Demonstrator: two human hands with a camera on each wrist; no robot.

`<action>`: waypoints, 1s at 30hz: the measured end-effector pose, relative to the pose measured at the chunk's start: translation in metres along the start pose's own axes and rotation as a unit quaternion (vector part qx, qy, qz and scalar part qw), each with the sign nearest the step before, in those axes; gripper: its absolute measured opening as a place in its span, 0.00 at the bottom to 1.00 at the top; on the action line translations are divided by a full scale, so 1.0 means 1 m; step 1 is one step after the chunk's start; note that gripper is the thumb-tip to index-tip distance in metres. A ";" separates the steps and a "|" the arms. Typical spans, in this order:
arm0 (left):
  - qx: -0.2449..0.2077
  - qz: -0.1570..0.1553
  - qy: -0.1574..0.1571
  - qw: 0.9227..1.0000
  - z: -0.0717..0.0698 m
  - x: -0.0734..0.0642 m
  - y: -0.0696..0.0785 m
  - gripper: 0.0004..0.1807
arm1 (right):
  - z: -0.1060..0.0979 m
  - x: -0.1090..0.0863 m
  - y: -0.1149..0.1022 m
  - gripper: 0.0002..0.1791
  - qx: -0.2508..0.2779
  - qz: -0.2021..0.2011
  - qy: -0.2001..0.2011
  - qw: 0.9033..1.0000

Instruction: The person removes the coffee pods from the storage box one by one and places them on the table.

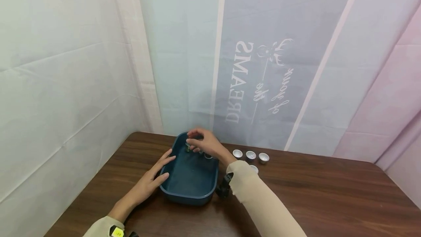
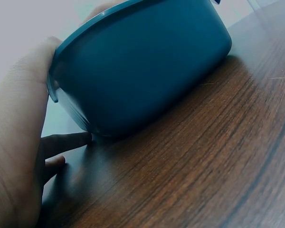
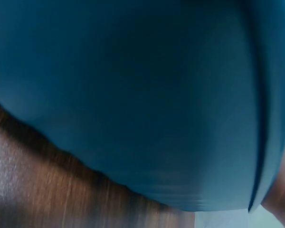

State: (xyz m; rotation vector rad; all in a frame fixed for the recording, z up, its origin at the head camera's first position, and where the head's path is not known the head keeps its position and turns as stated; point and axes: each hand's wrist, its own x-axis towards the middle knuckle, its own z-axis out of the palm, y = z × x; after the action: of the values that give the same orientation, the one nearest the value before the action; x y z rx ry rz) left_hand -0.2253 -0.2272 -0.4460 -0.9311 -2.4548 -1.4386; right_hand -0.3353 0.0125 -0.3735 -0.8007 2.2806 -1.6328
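Observation:
A dark blue rectangular basin [image 1: 189, 178] stands on the table, its rim and outer wall also visible in the left wrist view. My left hand [image 1: 149, 184] rests along its left side, fingers fairly straight, thumb and fingertips at the rim. Over the far end of the basin, my right hand [image 1: 206, 143] pinches a small cup-like piece [image 1: 188, 147] with a greenish-gold side between thumb and fingertips. Beneath that hand, a small silver-rimmed cup [image 1: 208, 156] lies in the basin, partly covered. The right wrist view is mostly filled by the basin's outer wall [image 3: 133, 104].
Right of the basin, a small group of silvery cups [image 1: 251, 155] sits on the brown wooden table [image 1: 322, 189], one partly behind the right sleeve [image 1: 260, 196]. A printed cloth [image 1: 187, 65] hangs at the table's back edge, another white cloth [image 1: 65, 83] along the left.

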 end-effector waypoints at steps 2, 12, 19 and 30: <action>0.002 0.002 0.001 1.000 0.000 0.000 0.000 0.28 | 0.000 0.000 0.001 0.22 -0.001 0.009 0.000 1.000; 0.005 0.006 0.005 1.000 0.000 0.001 0.001 0.28 | 0.002 0.004 0.003 0.22 -0.036 0.073 -0.030 0.996; 0.012 0.001 0.002 1.000 0.000 0.001 0.001 0.28 | 0.005 0.005 0.008 0.26 -0.076 0.089 -0.048 0.992; 0.011 -0.006 -0.001 1.000 0.000 0.002 0.002 0.28 | 0.007 0.005 0.007 0.27 -0.101 0.083 -0.146 0.981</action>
State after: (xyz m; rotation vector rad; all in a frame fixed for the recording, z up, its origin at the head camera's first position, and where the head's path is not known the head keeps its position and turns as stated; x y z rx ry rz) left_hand -0.2255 -0.2258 -0.4442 -0.9156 -2.4751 -1.4130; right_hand -0.3381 0.0063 -0.3815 -0.8073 2.2534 -1.1414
